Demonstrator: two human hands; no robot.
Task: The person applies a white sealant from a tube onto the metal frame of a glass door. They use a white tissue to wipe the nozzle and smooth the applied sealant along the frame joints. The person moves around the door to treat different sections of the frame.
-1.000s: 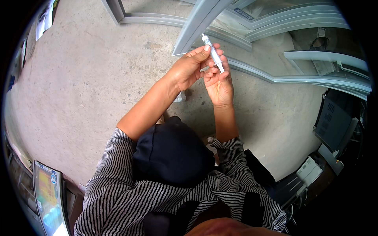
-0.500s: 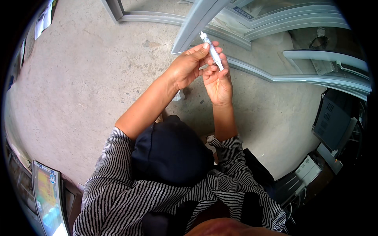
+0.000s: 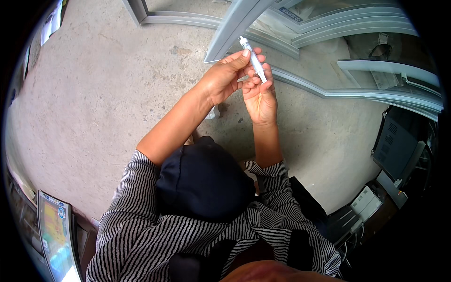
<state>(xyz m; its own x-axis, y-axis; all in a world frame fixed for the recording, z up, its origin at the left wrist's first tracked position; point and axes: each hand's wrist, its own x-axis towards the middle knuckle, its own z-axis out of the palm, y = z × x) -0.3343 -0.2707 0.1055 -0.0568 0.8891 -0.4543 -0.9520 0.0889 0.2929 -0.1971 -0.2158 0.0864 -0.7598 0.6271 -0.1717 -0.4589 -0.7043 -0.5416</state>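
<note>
A slim syringe-like tube (image 3: 256, 65), clear and white with a narrow stepped tip at its far end and a tapered near end, is tilted between my two hands. My left hand (image 3: 224, 79) grips its upper part, the thumb lying along the barrel and the fingers behind it. Lower down, my right hand (image 3: 261, 102) has its palm turned up, with thumb and fingers closed around the tapered end. Some fingertips are hidden behind the tube and the other hand. Both hands are raised above the concrete floor, close to a grey metal frame.
Grey-framed glass panels (image 3: 329, 91) stand ahead and to the right. Dark boxy equipment (image 3: 397, 145) and a pale box (image 3: 366, 203) with cables are at the right. A glossy colourful panel (image 3: 55, 230) stands at the lower left. A small whitish scrap (image 3: 213, 113) lies on the concrete floor (image 3: 117, 84).
</note>
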